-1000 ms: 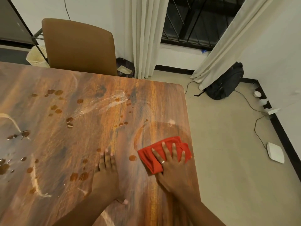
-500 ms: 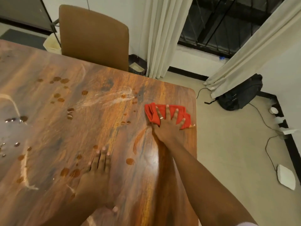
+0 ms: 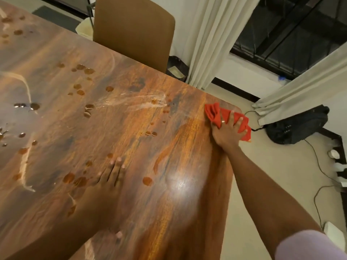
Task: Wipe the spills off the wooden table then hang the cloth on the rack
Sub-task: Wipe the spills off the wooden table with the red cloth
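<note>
The shiny brown wooden table (image 3: pixel 178 156) has a rounded corner at the far right. The crumpled red cloth (image 3: pixel 214 112) lies right on that corner. Part of the cloth sticks out past the right edge of the table, over the pale floor (image 3: pixel 272 175).

The right hand (image 3: pixel 224 133) lies flat on top of the cloth. Its fingers (image 3: pixel 231 117) are straight and spread out, and they press the cloth down without curling round it. One finger wears a ring. The red folds stick out past the fingertips and on both sides of the hand.

The left hand (image 3: pixel 109 178) rests flat on the table nearer the person, well apart from the cloth. Its fingers (image 3: pixel 117 164) are straight and close together and hold nothing.

Round brown drops (image 3: pixel 147 181) lie beside the left hand and all over the left part of the table. A long wet streak (image 3: pixel 135 102) runs across the middle.

A brown padded chair (image 3: pixel 133 30) stands against the far edge. On the open floor to the right are a black backpack (image 3: pixel 296 124), thin dark cords (image 3: pixel 317 160) and a flat white box (image 3: pixel 336 235). Long white curtains (image 3: pixel 212 34) hang behind.

A small dark basket (image 3: pixel 170 61) sits on the floor between the chair and the curtains, with something pale inside. A pale bin (image 3: pixel 85 30) stands behind the chair. I cannot tell what is in it.
</note>
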